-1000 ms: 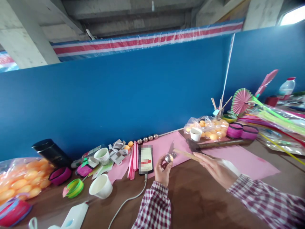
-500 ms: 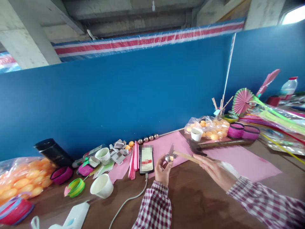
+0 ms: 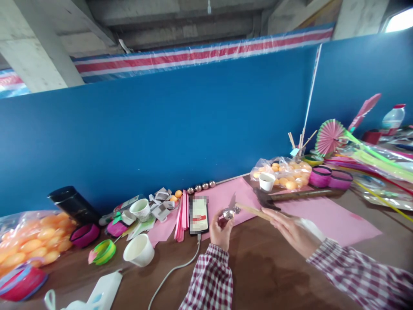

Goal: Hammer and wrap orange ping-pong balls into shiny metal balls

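Between the thumb and fingers of my left hand (image 3: 220, 230) is a small shiny silver ball (image 3: 228, 214). My right hand (image 3: 290, 229) grips a thin light wooden stick (image 3: 253, 210), whose far end reaches close to the ball. A second small silvery piece (image 3: 237, 209) shows beside the ball, near the stick's tip; what it is I cannot make out. Under and behind the hands lies pink paper (image 3: 222, 193) on the brown table (image 3: 258, 267). A phone (image 3: 198, 215) with a cable lies left of my left hand.
A hammer (image 3: 303, 195) lies behind my right hand. Several silver balls (image 3: 205, 186) line the blue partition (image 3: 193, 120). Cups (image 3: 139, 250), a black cylinder (image 3: 72, 206) and bagged orange balls (image 3: 35, 241) are at left. A white cup (image 3: 266, 182) and a pink fan (image 3: 329, 137) are at right.
The ball in my left hand has turned: a pale yellowish spot on it no longer shows, and its silver surface faces me. My right hand and the stick look nearly unchanged.
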{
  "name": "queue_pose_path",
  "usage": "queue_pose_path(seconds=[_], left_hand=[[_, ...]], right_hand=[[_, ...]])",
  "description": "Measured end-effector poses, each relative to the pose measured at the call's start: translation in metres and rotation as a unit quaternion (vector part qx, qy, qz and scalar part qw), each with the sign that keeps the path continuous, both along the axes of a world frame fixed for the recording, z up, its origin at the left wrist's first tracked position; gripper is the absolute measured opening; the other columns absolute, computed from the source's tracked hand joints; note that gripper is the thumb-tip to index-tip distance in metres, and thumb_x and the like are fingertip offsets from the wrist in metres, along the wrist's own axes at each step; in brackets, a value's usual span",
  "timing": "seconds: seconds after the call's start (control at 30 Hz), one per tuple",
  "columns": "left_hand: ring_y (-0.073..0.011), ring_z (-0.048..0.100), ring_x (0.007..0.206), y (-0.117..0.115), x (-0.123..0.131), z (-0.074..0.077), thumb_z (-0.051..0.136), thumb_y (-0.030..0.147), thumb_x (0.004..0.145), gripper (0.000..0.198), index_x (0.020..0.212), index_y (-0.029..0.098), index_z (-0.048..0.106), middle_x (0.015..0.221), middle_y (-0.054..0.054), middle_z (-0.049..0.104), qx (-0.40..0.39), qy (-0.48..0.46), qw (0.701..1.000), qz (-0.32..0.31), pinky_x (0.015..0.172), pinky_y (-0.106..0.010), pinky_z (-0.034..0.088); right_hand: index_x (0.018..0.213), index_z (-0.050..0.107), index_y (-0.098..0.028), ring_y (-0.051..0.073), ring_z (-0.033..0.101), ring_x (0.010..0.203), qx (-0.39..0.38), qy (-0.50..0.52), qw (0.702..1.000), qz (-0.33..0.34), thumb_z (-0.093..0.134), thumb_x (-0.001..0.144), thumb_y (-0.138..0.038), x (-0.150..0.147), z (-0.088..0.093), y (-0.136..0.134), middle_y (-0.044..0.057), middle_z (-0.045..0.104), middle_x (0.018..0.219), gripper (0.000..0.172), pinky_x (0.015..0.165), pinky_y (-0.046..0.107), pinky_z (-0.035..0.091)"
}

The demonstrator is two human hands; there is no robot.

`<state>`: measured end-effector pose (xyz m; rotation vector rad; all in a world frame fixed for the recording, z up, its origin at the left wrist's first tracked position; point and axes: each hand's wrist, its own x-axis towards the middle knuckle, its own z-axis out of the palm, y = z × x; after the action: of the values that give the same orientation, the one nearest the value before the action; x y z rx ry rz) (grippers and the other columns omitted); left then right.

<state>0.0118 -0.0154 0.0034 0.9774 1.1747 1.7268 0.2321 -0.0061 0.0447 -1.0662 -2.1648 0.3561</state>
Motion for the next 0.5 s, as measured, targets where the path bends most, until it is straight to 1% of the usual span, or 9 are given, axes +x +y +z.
queue_pose_path(seconds=[0.1, 0.2, 0.27, 0.33, 0.5], left_hand=[[-0.0178, 0.063, 0.076, 0.0010, -0.0008, -0.0027, 0.070, 0.019, 0.059, 0.045, 0.101, 0.013, 0.057, 0.085, -0.009, 0.067, 0.009, 0.024, 1.000, -0.004, 0.069, -0.030, 0.049], [-0.0194, 0.063, 0.077, 0.0017, -0.0010, -0.0047, 0.070, 0.019, 0.058, 0.045, 0.101, 0.013, 0.057, 0.090, -0.012, 0.065, 0.018, 0.047, 0.999, 0.015, 0.068, -0.031, 0.050], [-0.0196, 0.063, 0.076, 0.0018, -0.0011, -0.0053, 0.070, 0.018, 0.059, 0.045, 0.101, 0.014, 0.057, 0.089, -0.011, 0.065, 0.017, 0.070, 0.997, 0.028, 0.068, -0.032, 0.050], [-0.0194, 0.062, 0.076, 0.0016, -0.0013, -0.0052, 0.068, 0.017, 0.060, 0.043, 0.102, 0.014, 0.057, 0.088, -0.011, 0.065, 0.016, 0.085, 0.996, 0.024, 0.069, -0.033, 0.050], [-0.0175, 0.061, 0.082, 0.0018, -0.0020, -0.0041, 0.066, 0.017, 0.063, 0.043, 0.104, 0.015, 0.053, 0.095, -0.011, 0.063, 0.007, 0.062, 0.998, 0.003, 0.073, -0.031, 0.049]], right_hand=[[0.121, 0.046, -0.027, 0.015, 0.058, 0.099, 0.008, -0.004, 1.000, 0.003, 0.033, 0.086, -0.025, -0.0026, 0.0006, -0.0020, 0.000, 0.058, 0.115, 0.038, 0.085, 0.027, 0.050], [0.122, 0.044, -0.025, 0.015, 0.059, 0.097, 0.010, -0.019, 1.000, 0.004, 0.034, 0.086, -0.027, -0.0038, 0.0032, -0.0033, 0.002, 0.057, 0.117, 0.038, 0.083, 0.026, 0.051], [0.121, 0.045, -0.025, 0.015, 0.060, 0.095, 0.015, -0.031, 0.999, 0.008, 0.033, 0.085, -0.027, -0.0046, 0.0042, -0.0041, 0.002, 0.058, 0.115, 0.038, 0.081, 0.026, 0.052], [0.119, 0.047, -0.026, 0.015, 0.059, 0.096, 0.023, -0.038, 0.999, 0.002, 0.032, 0.085, -0.026, -0.0056, 0.0042, -0.0044, 0.002, 0.059, 0.113, 0.037, 0.082, 0.027, 0.051], [0.121, 0.045, -0.025, 0.015, 0.059, 0.095, 0.021, -0.035, 0.999, -0.009, 0.032, 0.086, -0.028, -0.0053, 0.0037, -0.0003, 0.002, 0.058, 0.114, 0.037, 0.082, 0.028, 0.051]])
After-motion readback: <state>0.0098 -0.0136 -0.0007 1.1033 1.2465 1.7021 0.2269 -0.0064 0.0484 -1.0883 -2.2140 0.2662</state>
